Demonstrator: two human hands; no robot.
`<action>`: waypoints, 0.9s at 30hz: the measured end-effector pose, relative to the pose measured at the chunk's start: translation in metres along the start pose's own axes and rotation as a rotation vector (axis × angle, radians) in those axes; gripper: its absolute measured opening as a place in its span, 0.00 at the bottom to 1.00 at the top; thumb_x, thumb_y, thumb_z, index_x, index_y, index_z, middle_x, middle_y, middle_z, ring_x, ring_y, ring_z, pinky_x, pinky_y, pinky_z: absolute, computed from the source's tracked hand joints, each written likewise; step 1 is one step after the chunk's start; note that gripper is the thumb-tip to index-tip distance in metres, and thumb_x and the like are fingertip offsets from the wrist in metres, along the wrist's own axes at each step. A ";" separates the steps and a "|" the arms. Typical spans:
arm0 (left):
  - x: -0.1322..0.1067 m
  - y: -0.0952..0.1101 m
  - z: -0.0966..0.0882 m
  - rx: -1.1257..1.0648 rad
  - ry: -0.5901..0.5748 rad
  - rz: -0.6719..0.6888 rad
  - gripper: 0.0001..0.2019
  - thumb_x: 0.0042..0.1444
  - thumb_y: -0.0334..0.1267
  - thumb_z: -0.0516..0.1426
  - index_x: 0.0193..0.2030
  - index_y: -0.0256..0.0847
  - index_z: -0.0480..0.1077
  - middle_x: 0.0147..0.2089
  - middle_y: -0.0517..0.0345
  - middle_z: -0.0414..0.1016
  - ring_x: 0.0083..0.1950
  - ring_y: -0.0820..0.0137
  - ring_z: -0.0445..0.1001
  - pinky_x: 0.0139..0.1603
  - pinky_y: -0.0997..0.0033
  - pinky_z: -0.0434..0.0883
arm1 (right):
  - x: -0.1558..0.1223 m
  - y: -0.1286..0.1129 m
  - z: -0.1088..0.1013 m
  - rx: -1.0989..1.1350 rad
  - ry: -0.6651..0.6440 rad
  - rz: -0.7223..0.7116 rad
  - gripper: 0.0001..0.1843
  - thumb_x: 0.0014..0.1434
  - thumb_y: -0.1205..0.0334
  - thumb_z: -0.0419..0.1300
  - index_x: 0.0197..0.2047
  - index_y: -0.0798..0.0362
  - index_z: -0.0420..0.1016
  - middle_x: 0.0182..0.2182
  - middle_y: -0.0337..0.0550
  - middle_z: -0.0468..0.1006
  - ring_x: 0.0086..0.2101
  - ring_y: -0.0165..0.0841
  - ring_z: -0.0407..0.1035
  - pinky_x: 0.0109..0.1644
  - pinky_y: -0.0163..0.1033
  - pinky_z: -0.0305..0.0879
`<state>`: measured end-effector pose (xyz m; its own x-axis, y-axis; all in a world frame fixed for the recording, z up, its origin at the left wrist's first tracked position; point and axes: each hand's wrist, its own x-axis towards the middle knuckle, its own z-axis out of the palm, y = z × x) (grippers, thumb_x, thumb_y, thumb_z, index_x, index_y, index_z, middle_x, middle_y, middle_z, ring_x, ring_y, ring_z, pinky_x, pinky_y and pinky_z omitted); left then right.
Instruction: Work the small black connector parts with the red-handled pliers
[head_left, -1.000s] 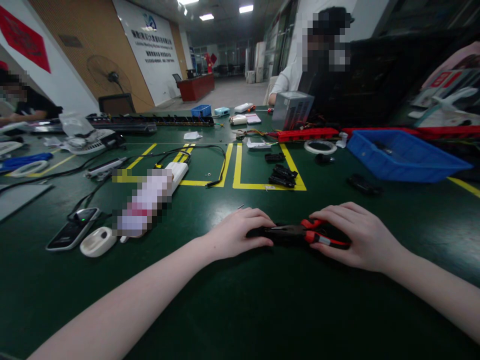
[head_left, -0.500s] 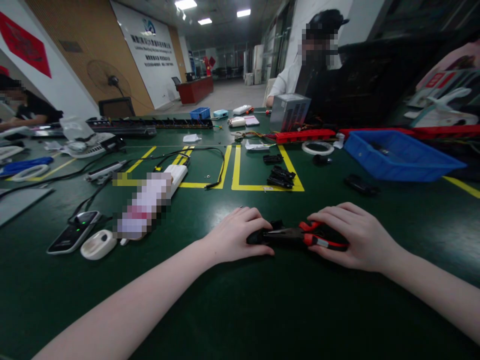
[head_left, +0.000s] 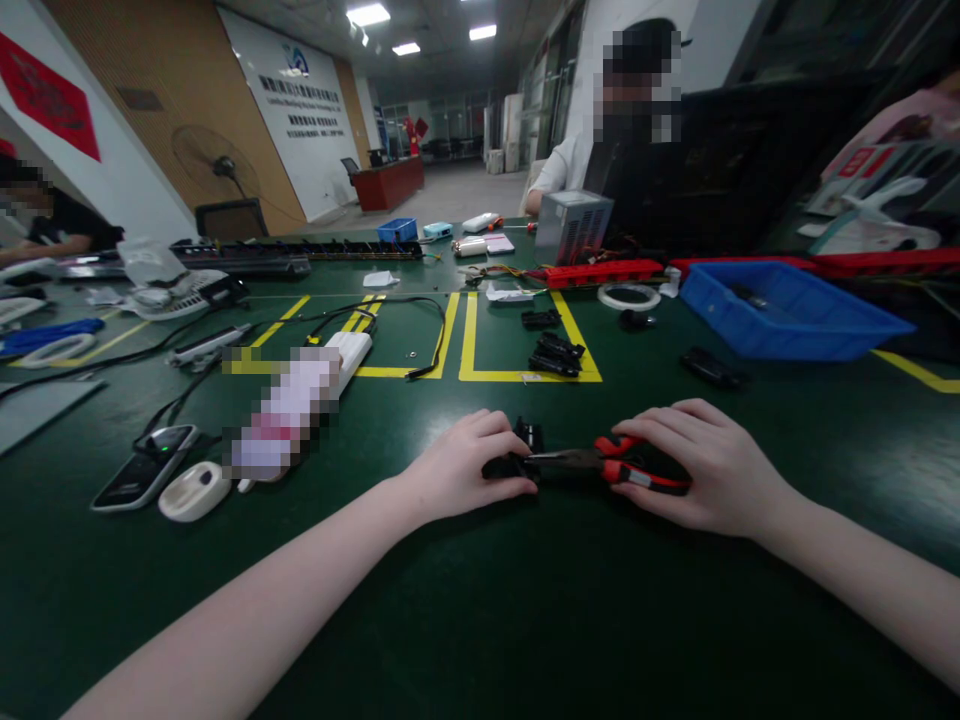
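Observation:
My right hand (head_left: 694, 470) is closed round the red and black handles of long-nose pliers (head_left: 626, 468). The plier jaws point left and reach a black plastic part (head_left: 504, 466) pinched between the thumb and fingers of my left hand (head_left: 472, 460). Much of that part is hidden by my fingers, and whether the jaws grip it I cannot tell. Another black piece (head_left: 529, 432) shows just behind my left fingertips; whether it joins the held part is unclear. Several similar black plastic parts (head_left: 556, 354) lie beyond, by the yellow tape corner, and one (head_left: 712, 367) lies farther right.
A blue bin (head_left: 795, 325) stands at the right, beside a roll of tape (head_left: 628, 297). On the left are a phone-like device (head_left: 146, 468), a white case (head_left: 193, 491) and black cables (head_left: 176, 395). A person (head_left: 559, 170) sits across the green table (head_left: 480, 620).
The plier jaws look narrower and turned slightly, and more of the black piece shows behind my left fingers. Both hands appear a little farther left as the whole view shifts slightly.

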<state>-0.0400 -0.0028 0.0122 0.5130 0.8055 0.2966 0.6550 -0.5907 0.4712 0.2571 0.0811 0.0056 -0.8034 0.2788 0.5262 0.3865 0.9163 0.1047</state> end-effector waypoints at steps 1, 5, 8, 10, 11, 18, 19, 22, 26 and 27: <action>0.000 0.000 0.000 -0.019 0.003 -0.006 0.12 0.59 0.41 0.63 0.47 0.38 0.73 0.44 0.54 0.70 0.45 0.65 0.69 0.44 0.66 0.68 | 0.001 0.000 0.000 -0.004 0.001 -0.001 0.21 0.60 0.50 0.61 0.49 0.56 0.70 0.39 0.50 0.79 0.36 0.40 0.73 0.42 0.46 0.65; 0.001 -0.001 0.000 -0.071 -0.010 -0.041 0.12 0.58 0.41 0.64 0.46 0.39 0.74 0.44 0.55 0.70 0.45 0.66 0.70 0.43 0.67 0.68 | 0.004 -0.002 -0.001 -0.010 -0.001 -0.003 0.21 0.59 0.49 0.61 0.49 0.56 0.71 0.38 0.50 0.79 0.36 0.40 0.74 0.43 0.46 0.64; 0.002 -0.001 -0.001 -0.109 -0.013 -0.069 0.11 0.58 0.42 0.64 0.45 0.40 0.74 0.42 0.56 0.70 0.44 0.67 0.70 0.42 0.68 0.68 | 0.005 -0.002 -0.001 -0.006 0.004 0.003 0.22 0.59 0.49 0.61 0.50 0.56 0.71 0.39 0.50 0.79 0.37 0.40 0.74 0.44 0.46 0.64; 0.002 -0.001 0.000 -0.127 -0.014 -0.080 0.11 0.58 0.42 0.65 0.44 0.39 0.74 0.42 0.57 0.70 0.43 0.68 0.70 0.41 0.69 0.67 | 0.004 -0.002 -0.001 -0.001 0.000 0.009 0.22 0.59 0.49 0.61 0.51 0.56 0.71 0.40 0.50 0.79 0.38 0.41 0.74 0.45 0.46 0.64; 0.002 -0.001 0.000 -0.131 -0.013 -0.086 0.11 0.57 0.43 0.65 0.43 0.39 0.74 0.42 0.57 0.70 0.43 0.68 0.70 0.40 0.70 0.67 | 0.004 -0.002 -0.001 0.003 -0.005 0.013 0.22 0.59 0.50 0.61 0.51 0.56 0.71 0.41 0.50 0.79 0.39 0.41 0.74 0.45 0.47 0.64; 0.002 -0.002 0.001 -0.102 -0.004 -0.098 0.13 0.57 0.44 0.65 0.42 0.39 0.73 0.41 0.57 0.70 0.42 0.68 0.70 0.38 0.71 0.66 | 0.003 -0.001 0.002 0.007 -0.025 0.019 0.23 0.59 0.50 0.62 0.53 0.54 0.70 0.42 0.50 0.79 0.40 0.41 0.74 0.47 0.47 0.64; 0.002 -0.002 0.001 -0.094 -0.006 -0.096 0.12 0.57 0.44 0.65 0.42 0.39 0.73 0.41 0.57 0.70 0.42 0.68 0.70 0.38 0.71 0.66 | 0.002 -0.001 0.003 0.006 -0.023 0.018 0.23 0.59 0.49 0.62 0.53 0.55 0.70 0.42 0.50 0.79 0.39 0.41 0.74 0.46 0.47 0.64; 0.002 -0.002 0.002 -0.067 0.004 -0.091 0.12 0.57 0.44 0.65 0.42 0.39 0.72 0.41 0.57 0.70 0.42 0.68 0.70 0.39 0.71 0.67 | 0.002 -0.002 0.004 0.008 -0.009 0.012 0.23 0.59 0.49 0.62 0.52 0.55 0.70 0.40 0.50 0.79 0.38 0.40 0.74 0.45 0.47 0.64; 0.002 -0.001 0.003 -0.040 0.040 -0.089 0.12 0.57 0.43 0.65 0.43 0.39 0.72 0.41 0.57 0.71 0.42 0.68 0.71 0.38 0.70 0.67 | 0.004 -0.005 0.002 -0.003 0.020 0.007 0.21 0.60 0.50 0.61 0.50 0.56 0.70 0.38 0.49 0.79 0.36 0.39 0.74 0.43 0.46 0.64; 0.001 -0.001 0.003 -0.036 0.049 -0.087 0.12 0.57 0.43 0.65 0.43 0.39 0.72 0.41 0.57 0.71 0.42 0.68 0.71 0.38 0.70 0.67 | 0.004 -0.005 0.001 -0.010 0.026 0.004 0.20 0.60 0.50 0.61 0.50 0.56 0.70 0.38 0.49 0.79 0.36 0.39 0.74 0.43 0.45 0.64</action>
<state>-0.0378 -0.0015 0.0098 0.4267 0.8556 0.2929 0.6750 -0.5169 0.5265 0.2513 0.0777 0.0065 -0.7898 0.2746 0.5485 0.3944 0.9122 0.1112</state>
